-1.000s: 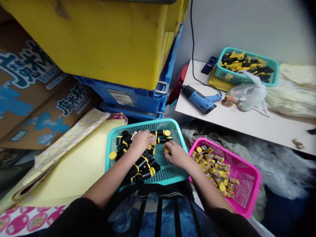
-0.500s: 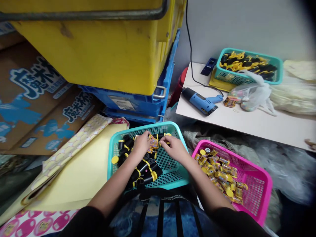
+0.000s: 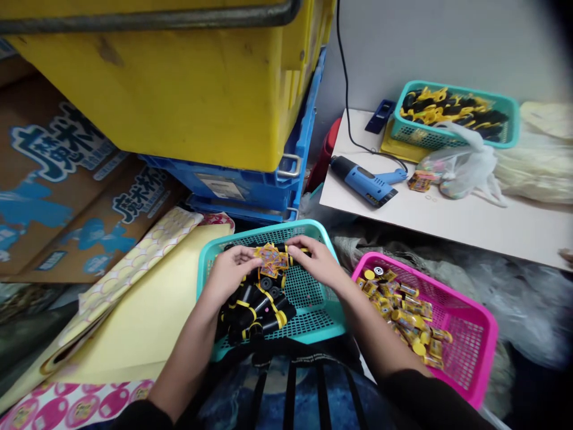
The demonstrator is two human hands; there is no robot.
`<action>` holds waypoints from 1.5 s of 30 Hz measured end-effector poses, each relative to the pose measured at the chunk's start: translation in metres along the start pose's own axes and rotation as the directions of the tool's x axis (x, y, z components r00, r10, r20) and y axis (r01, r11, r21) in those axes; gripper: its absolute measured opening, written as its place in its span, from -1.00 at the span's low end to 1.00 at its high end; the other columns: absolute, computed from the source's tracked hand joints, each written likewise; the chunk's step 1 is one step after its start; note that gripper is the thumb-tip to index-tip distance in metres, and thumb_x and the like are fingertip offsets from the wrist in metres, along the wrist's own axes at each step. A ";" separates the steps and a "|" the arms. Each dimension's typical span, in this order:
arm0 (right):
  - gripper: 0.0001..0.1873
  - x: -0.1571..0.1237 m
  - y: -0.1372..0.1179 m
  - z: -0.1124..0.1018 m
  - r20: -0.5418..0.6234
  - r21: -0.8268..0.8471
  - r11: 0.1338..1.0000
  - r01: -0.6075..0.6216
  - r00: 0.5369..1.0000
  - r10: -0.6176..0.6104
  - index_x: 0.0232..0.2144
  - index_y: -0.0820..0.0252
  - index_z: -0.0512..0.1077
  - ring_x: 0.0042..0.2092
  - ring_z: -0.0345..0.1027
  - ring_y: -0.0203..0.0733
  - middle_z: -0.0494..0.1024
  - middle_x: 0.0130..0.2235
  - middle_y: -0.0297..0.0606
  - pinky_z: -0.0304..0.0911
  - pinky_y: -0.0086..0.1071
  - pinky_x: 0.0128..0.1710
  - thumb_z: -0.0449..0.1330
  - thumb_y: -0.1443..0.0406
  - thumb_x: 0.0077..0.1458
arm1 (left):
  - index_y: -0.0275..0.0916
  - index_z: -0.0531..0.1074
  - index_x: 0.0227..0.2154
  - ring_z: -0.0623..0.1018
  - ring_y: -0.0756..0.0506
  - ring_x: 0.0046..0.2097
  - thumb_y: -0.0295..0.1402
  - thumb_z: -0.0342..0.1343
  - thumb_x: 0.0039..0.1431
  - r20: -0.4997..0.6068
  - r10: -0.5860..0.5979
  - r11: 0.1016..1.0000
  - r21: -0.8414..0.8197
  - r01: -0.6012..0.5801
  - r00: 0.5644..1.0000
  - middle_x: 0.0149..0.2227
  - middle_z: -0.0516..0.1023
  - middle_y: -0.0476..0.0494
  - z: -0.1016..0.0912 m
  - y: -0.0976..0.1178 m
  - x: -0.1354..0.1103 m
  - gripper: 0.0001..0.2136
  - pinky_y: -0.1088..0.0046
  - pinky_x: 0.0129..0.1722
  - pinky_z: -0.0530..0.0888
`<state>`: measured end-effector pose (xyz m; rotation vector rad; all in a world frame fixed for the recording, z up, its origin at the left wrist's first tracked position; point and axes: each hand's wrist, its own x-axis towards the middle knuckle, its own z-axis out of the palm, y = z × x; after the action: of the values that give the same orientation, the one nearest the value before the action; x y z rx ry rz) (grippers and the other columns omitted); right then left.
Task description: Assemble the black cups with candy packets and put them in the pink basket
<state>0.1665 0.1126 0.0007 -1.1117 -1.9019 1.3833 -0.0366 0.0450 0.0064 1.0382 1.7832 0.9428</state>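
Over the turquoise basket [image 3: 206, 258], my left hand [image 3: 230, 272] has bent fingers, with the thumb apart from them and reaching towards a pile of small printed labels [image 3: 272, 258]. I make out nothing held in it. Right of the labels, my right hand [image 3: 316, 261] has thumb and forefinger close together, near a small yellow end piece [image 3: 290, 260]. Whatever lies between those fingers is mostly hidden. Several black tubes with yellow bands [image 3: 271, 322] fill the left and front of the basket, below my left hand.
A pink basket [image 3: 481, 352] with yellow labelled tubes [image 3: 409, 319] stands at the right. On the white table [image 3: 425, 224] are a blue heat gun [image 3: 367, 184], a plastic bag [image 3: 470, 164] and another turquoise basket [image 3: 514, 128]. A yellow bin [image 3: 188, 95] stands on blue crates [image 3: 250, 188].
My left hand has drawn back leftward from the labels, uncovering more of the pile. The fingers of my right hand have lifted slightly. The whole view has shifted a little.
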 end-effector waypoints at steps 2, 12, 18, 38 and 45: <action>-0.70 0.004 -0.006 0.004 0.068 0.089 0.995 0.044 0.996 -0.050 -0.20 0.18 0.51 -0.12 0.38 -0.17 0.54 -0.16 -0.21 0.22 -0.29 -0.08 0.17 0.13 0.11 | -0.22 0.37 -0.44 0.51 -0.01 -0.45 -0.31 0.32 -0.20 0.111 -0.017 0.987 -0.160 0.035 0.994 -0.50 0.53 0.04 0.002 0.009 -0.006 -0.74 0.49 -0.43 0.41; -0.61 0.006 -0.005 0.024 -0.053 0.294 0.955 -0.040 0.997 0.058 -0.64 0.18 0.32 -0.41 0.21 -0.29 0.34 -0.53 -0.39 0.17 -0.39 -0.33 0.28 0.05 -0.06 | -0.26 0.42 -0.25 0.57 0.00 -0.39 -0.32 0.35 -0.14 0.172 0.010 0.841 -0.535 0.085 0.985 -0.44 0.57 0.01 0.022 0.014 -0.017 -0.64 0.48 -0.33 0.50; -0.69 -0.006 0.000 0.008 -0.018 0.456 0.883 -0.113 0.991 0.136 -0.15 0.18 0.36 -0.23 0.36 -0.20 0.46 -0.20 -0.21 0.30 -0.35 -0.22 -0.06 0.19 0.15 | -0.27 0.54 -0.37 0.61 -0.10 -0.29 -0.24 0.31 -0.09 -0.031 -0.003 0.920 -0.393 -0.010 1.000 -0.34 0.65 -0.12 0.017 0.010 -0.016 -0.76 0.34 -0.21 0.54; -0.63 -0.011 -0.003 -0.013 0.068 0.480 0.869 -0.119 0.993 0.098 -0.25 0.17 0.52 -0.36 0.38 -0.31 0.54 -0.37 -0.35 0.30 -0.38 -0.31 0.40 0.18 -0.16 | -0.18 0.62 -0.34 0.62 -0.12 -0.20 -0.23 0.22 0.04 0.007 0.110 0.947 -0.303 -0.103 0.994 -0.22 0.65 -0.12 0.017 0.014 -0.020 -0.82 0.35 -0.21 0.59; -0.67 -0.009 -0.001 -0.004 -0.006 0.553 0.825 -0.114 0.990 0.141 -0.33 0.18 0.51 -0.48 0.30 -0.37 0.50 -0.45 -0.38 0.26 -0.43 -0.42 0.39 0.15 -0.16 | -0.20 0.61 -0.34 0.62 -0.13 -0.19 -0.24 0.23 0.05 -0.033 0.135 0.959 -0.247 -0.139 0.990 -0.24 0.66 -0.12 0.019 0.016 -0.018 -0.82 0.34 -0.15 0.57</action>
<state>0.1736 0.1069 0.0034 -0.9697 -1.2697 1.8098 -0.0090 0.0380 0.0194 1.0040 1.5715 1.2289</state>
